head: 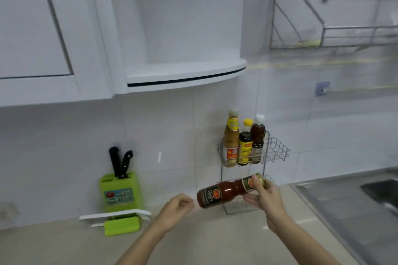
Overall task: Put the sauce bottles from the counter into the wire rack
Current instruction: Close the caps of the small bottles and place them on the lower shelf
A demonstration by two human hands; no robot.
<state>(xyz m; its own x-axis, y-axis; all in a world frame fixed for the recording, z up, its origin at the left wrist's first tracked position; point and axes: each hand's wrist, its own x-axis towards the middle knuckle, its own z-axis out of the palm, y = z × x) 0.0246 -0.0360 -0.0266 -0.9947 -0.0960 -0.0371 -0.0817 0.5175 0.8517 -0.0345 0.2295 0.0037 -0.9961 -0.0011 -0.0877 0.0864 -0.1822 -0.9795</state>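
A two-tier wire rack [277, 149] stands on the counter against the tiled wall. Its upper basket holds three upright bottles: a tan sauce bottle [231, 138], a dark bottle with a yellow cap [245, 143] and a brown bottle with a white cap [257, 135]. My right hand [266, 195] grips a red sauce bottle [224, 193] by its neck, holding it nearly sideways in the air just in front of the rack's lower tier, base pointing left. My left hand [175, 208] hovers left of the bottle's base, fingers loosely curled, holding nothing.
A green knife block [120, 191] with two black-handled knives stands at the left by the wall, a white-and-green board holder [117, 219] in front of it. A steel sink [366, 195] lies to the right. A wall dish rack [331, 21] and cabinets hang above.
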